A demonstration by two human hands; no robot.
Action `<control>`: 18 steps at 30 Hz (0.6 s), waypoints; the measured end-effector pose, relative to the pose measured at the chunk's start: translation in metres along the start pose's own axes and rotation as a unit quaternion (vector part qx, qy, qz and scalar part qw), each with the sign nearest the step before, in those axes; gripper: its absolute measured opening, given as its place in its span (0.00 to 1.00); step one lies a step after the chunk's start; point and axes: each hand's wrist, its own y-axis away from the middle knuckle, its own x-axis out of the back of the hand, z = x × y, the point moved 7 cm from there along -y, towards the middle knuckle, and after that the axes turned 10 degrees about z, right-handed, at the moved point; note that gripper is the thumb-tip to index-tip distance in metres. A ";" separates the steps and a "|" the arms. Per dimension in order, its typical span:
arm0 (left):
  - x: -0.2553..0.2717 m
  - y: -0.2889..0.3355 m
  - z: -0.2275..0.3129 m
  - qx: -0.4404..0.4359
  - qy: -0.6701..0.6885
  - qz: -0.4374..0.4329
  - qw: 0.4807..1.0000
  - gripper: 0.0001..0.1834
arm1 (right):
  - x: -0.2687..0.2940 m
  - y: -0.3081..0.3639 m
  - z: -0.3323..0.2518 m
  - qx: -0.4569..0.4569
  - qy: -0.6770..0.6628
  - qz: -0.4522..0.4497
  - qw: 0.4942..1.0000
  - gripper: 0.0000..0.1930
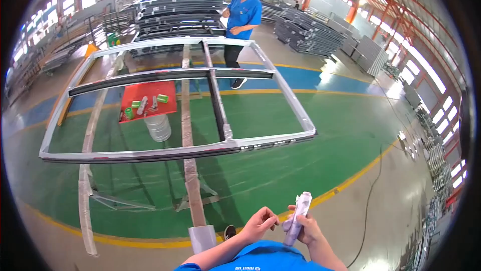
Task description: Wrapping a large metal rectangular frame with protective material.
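Observation:
My right hand (309, 230) is wrapped round a long pale lilac-white object (302, 206) with a bulge at its side, held upright in front of my body; I cannot make out its exact kind. Beside it on the left, my left hand (261, 222) is raised with the fingers curled in, and whatever may be inside them is hidden. Both hands are apart from the large metal window frame (270, 144), which lies flat across two wrapped support beams (192, 186) farther ahead.
Under the frame, a red tray-like top (159, 89) on a white drum (159, 129) carries green tape rolls (163, 98) and small tools. A co-worker in blue (244, 15) stands beyond the frame. Stacked frames (175, 18) rise behind. A cable (370, 206) runs along the floor at right.

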 end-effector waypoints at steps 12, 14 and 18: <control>0.069 0.005 0.036 -0.033 -0.230 0.176 0.957 0.17 | -0.129 -0.070 0.018 -0.112 0.164 -0.177 0.964 0.30; 0.081 0.016 0.034 -0.020 -0.167 0.195 0.966 0.16 | -0.143 -0.074 0.027 -0.134 0.190 -0.206 0.951 0.30; 0.100 0.041 0.038 -0.035 -0.108 0.268 0.957 0.14 | -0.170 -0.086 0.041 -0.216 0.219 -0.298 0.904 0.32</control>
